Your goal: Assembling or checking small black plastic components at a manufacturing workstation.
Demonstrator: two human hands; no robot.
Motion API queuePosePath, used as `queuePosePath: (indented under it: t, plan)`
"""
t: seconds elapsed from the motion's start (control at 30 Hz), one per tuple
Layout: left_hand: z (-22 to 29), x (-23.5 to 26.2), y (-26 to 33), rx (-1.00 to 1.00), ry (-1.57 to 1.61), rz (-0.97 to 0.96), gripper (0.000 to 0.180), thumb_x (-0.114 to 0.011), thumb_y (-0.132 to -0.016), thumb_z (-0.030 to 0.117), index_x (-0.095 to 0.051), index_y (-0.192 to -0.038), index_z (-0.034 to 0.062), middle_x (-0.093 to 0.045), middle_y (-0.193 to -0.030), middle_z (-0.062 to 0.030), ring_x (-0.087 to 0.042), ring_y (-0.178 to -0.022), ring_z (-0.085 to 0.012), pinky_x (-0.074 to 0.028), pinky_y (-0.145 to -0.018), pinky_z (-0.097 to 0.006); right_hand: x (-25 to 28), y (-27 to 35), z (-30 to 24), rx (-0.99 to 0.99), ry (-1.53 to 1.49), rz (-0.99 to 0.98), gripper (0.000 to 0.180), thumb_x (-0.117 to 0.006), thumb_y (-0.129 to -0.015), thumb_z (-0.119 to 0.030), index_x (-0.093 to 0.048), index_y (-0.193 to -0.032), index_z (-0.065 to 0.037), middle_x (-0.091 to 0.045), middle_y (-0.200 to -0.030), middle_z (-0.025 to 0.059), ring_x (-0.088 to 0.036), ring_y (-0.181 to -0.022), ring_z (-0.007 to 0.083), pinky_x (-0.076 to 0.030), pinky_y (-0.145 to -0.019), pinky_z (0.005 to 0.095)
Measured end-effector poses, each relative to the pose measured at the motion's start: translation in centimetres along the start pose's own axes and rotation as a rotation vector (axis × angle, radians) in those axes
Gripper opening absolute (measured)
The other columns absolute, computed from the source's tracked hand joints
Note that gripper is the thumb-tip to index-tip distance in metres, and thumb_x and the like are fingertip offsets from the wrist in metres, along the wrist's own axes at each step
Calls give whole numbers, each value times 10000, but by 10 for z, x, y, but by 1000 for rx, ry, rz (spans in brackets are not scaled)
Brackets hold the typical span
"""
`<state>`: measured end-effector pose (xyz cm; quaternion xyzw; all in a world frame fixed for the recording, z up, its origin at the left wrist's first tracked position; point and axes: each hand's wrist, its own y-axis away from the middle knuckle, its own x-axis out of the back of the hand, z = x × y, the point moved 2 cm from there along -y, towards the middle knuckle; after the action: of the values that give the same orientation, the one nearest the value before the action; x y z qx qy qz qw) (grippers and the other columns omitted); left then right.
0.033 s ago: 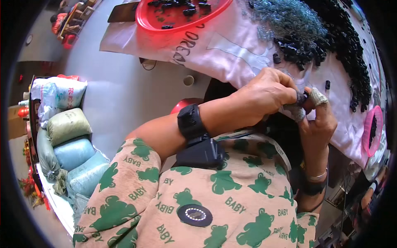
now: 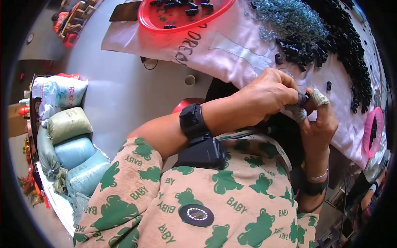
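My left hand (image 2: 271, 93) reaches in from the left, its fingers pinched together with a dark grey wrap at the fingertips. What it pinches is too small to make out. Against those fingertips, my right hand (image 2: 321, 120) grips a small black plastic piece (image 2: 307, 96) between thumb and forefinger. Pale cloth finger covers (image 2: 320, 98) wrap fingertips of the right hand. Both hands meet above the near edge of a table covered with white cloth (image 2: 231, 62). Beyond them lie a heap of small silvery-blue, spring-like pieces (image 2: 289, 18) and many black plastic pieces (image 2: 297, 51).
A red basin (image 2: 186, 29) with black pieces stands at the table's far left. A pink-rimmed basket (image 2: 373, 132) sits at the right. One loose black piece (image 2: 328, 86) lies near my right hand. Stuffed sacks (image 2: 74, 151) are stacked at left; a red stool (image 2: 188, 103) shows below the table.
The whole view has shifted very slightly. Both hands keep the same pose, fingertips together.
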<state>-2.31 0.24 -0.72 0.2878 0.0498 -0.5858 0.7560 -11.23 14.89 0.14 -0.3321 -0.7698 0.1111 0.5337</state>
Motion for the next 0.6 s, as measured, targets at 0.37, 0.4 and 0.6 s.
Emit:
queuePosePath:
  t: [0.37,0.4,0.6]
  plan:
    - [10,-1,5,-141,-351,22,252,-555,-871,99,-619,-1102,24,-542,-808,9,-465,-689,-38,-384,-598,-174,-1,-1,-1,-45,-25,18,397,-761,-708,-42,-635,-1085,-31,-570,-730,52,-585,-577,161,-491,-538,297]
    - [9,2,6,-199,-357,20,281,-552,-877,79,-586,-1152,32,-544,-899,-2,-483,-739,-43,-400,-636,-174,-1,-1,-3,-91,-92,5,400,-765,-706,-46,-630,-1082,-28,-572,-735,49,-585,-571,165,-486,-523,298]
    - [9,-2,3,-293,-338,-204,441,-597,-922,104,-503,-1352,64,-554,-1053,-2,-508,-833,-45,-405,-682,-179,9,-1,-3,-61,-134,31,402,-781,-682,-33,-617,-1048,-13,-577,-772,67,-594,-571,177,-480,-497,302]
